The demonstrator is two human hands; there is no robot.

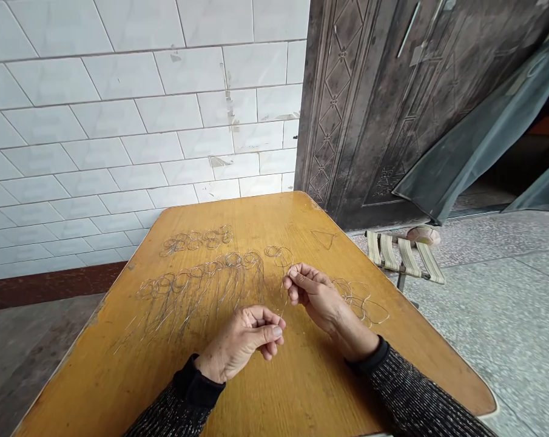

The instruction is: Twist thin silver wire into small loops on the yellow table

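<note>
My right hand (317, 298) pinches a thin wire (281, 256) whose looped end stands out beyond the fingertips. Below it, my left hand (252, 335) is closed with thumb against fingers on the wire's lower end. The wire runs between the two hands. Just past my left hand lies a long row of looped wires (233, 261) with straight tails pointing toward me. Behind that row is a shorter row of wire loops (193, 241). Partly hidden by my right forearm, a loose group of bent wires (367, 308) rests on the right.
The wires lie on a yellow wooden table (301, 388). A triangular bent wire (324, 238) is near its far right. White wall tiles (165, 121) rise behind. A dark carved door (347, 121) and a strapped folding stool (408, 256) stand to the right.
</note>
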